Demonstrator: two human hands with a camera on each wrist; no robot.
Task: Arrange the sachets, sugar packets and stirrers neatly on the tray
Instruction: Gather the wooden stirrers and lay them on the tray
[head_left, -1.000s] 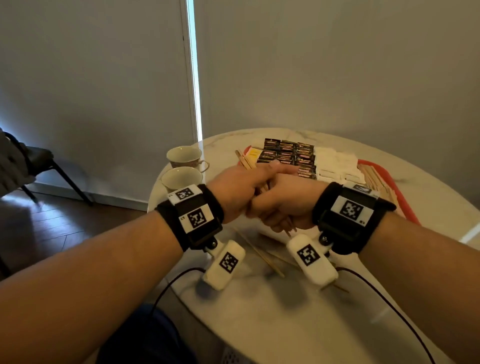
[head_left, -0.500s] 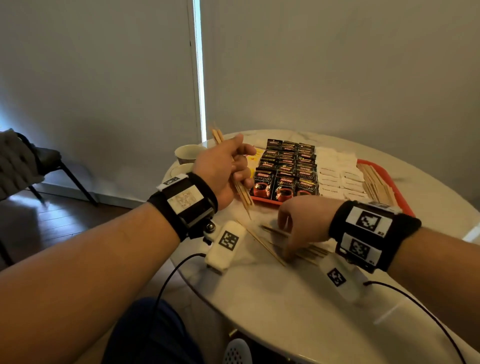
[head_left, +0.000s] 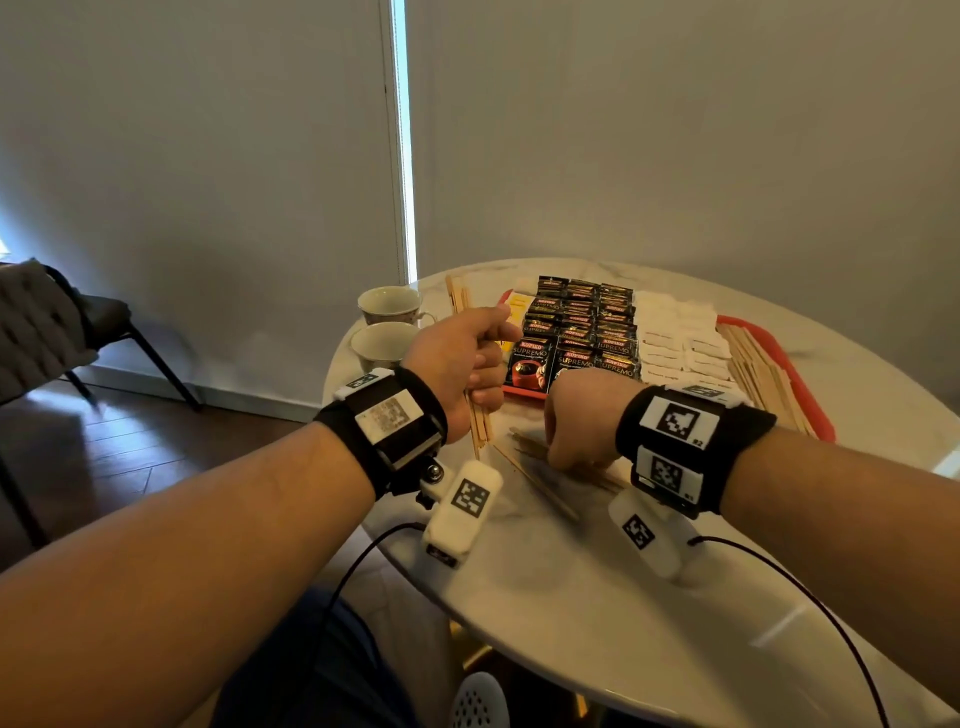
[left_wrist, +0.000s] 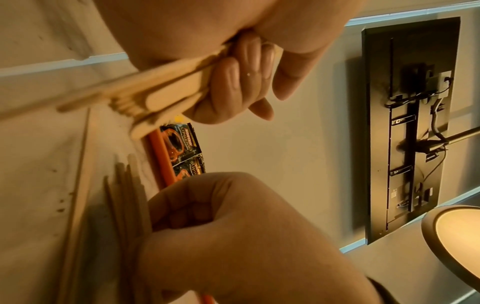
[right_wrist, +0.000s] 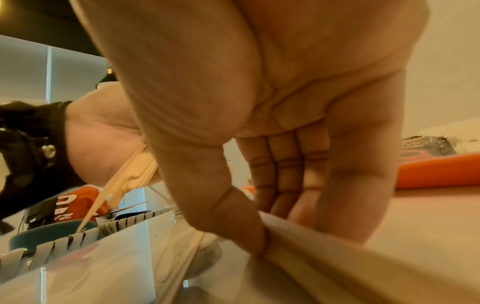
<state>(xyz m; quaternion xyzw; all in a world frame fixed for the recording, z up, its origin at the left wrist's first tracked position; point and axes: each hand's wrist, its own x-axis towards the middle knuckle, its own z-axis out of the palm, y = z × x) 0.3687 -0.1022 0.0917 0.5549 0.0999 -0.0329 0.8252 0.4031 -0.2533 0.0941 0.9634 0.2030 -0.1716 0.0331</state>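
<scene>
On the round table: we see the red tray lying at the far side; loose stirrers lie on the marble just in front of it
Left hand: our left hand is up above the table edge; fingers and thumb are curled round a bundle of stirrers, which stands nearly upright through the fist
Right hand: our right hand is down on the loose stirrers; from the wrist view the thumb and fingers meet on the sticks, pinching them against the tabletop
Sachets: dark coffee sachets sit in rows on the left part of the tray; the front ones overlap the near rim
Sugar packets: white sugar packets lie in rows beside the sachets, to their right
Tray stirrers: a laid row of stirrers runs along the right rim
Cups: two cups stand left of the tray, near the table edge
</scene>
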